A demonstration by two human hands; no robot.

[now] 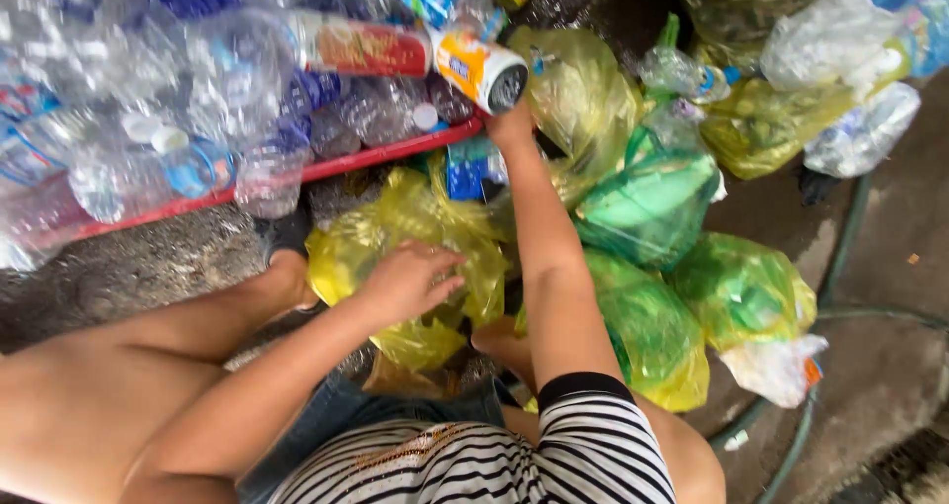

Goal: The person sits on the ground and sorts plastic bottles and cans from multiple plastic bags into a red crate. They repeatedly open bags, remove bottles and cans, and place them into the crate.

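A cylindrical can point(481, 67) with an orange, white and blue label is held at the rim of the red crate. A red-labelled bottle point(361, 46) lies just beside it among clear bottles. A blue packet point(465, 168), possibly a carton, is seen below. Yellow bags point(415, 237) and green bags point(647, 203) are heaped nearby.

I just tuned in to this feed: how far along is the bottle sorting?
Done: a heap of clear plastic bottles fills the red-rimmed tray. In hand: the right hand holds a cylindrical container at the tray's edge; the left hand rests on an open yellow bag. Left: several tied yellow and green bags alongside.
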